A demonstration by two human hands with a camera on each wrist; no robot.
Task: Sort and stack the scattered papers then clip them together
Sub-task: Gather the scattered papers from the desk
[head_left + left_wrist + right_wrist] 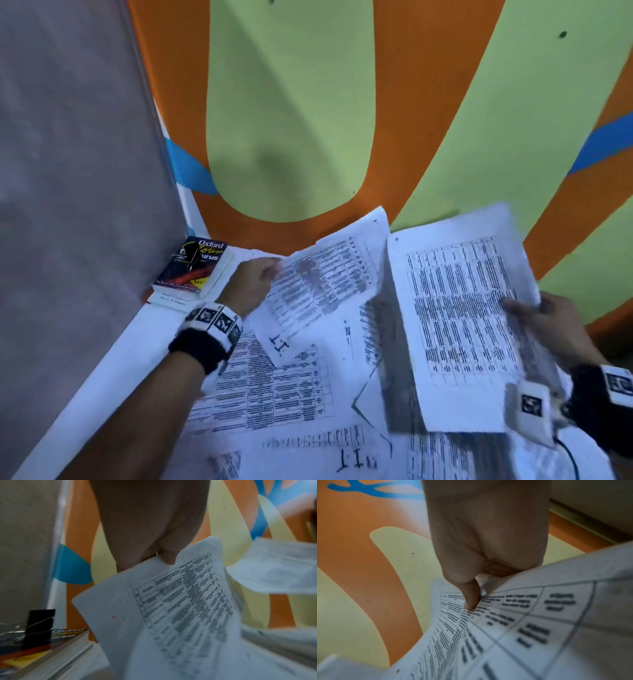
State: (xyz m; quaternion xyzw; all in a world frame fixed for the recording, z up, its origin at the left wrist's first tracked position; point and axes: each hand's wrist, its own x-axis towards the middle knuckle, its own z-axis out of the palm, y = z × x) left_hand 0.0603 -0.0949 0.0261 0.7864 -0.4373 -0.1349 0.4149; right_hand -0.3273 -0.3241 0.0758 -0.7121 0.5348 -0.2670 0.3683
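Papers still scattered — printed table sheets lie overlapping at odd angles on the white tabletop [113,363], no squared stack anywhere in view. Landmark: the Oxford thesaurus [191,263] at the table's far-left corner, sitting on top of another book.

Left hand [251,284], just right of the thesaurus, pinches the top edge of one sheet [322,277] and holds it lifted and tilted off the pile; the left wrist view shows thumb and fingers closed on that edge. Right hand [544,325], well apart from the thesaurus on the far right, grips a second sheet [462,318] by its right edge, thumb [471,596] pressed on the printed face, sheet raised clear of the table. Hands are apart, one sheet each.

Loose sheets [274,397] stay flat between and below the two hands — some carry a handwritten "11", likely page marks for the sorting.

Black binder clip [40,627] stands on the thesaurus cover, untouched, nothing in it.

Status as I read it: early sorting. Two sheets picked up, not yet merged. Left to do — collect the rest, order them, square the edges, fetch the clip and clamp
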